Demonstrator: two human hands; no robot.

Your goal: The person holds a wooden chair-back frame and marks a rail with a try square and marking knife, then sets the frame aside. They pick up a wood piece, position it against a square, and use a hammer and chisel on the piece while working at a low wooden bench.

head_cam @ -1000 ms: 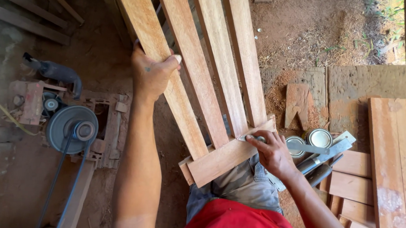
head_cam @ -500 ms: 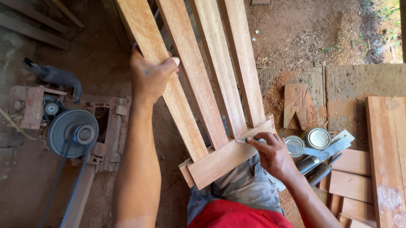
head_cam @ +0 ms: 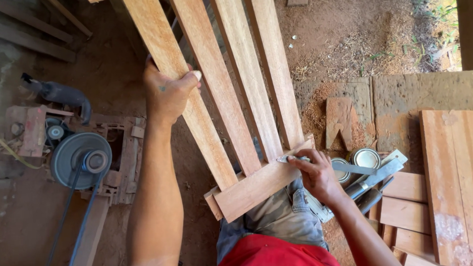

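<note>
Slatted frame point(head_cam: 232, 111): four pale wooden slats on a cross-piece, resting across the lap
Left hand point(head_cam: 166, 95): fingers wrapped around outer slat, as a second ago
Right hand point(head_cam: 317, 176): fingers pinch a thin metal tool point(head_cam: 294, 159) against the cross-piece point(head_cam: 261, 184)
Change: frame slightly shifted
Packages: two round silver tins point(head_cam: 365, 158), right, beside boards point(head_cam: 455, 185)

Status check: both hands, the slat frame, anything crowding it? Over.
Left hand gripping the outer slat. Right hand on the crosspiece, holding a thin metal tool. Cans and more tools beside the right hand.
</note>
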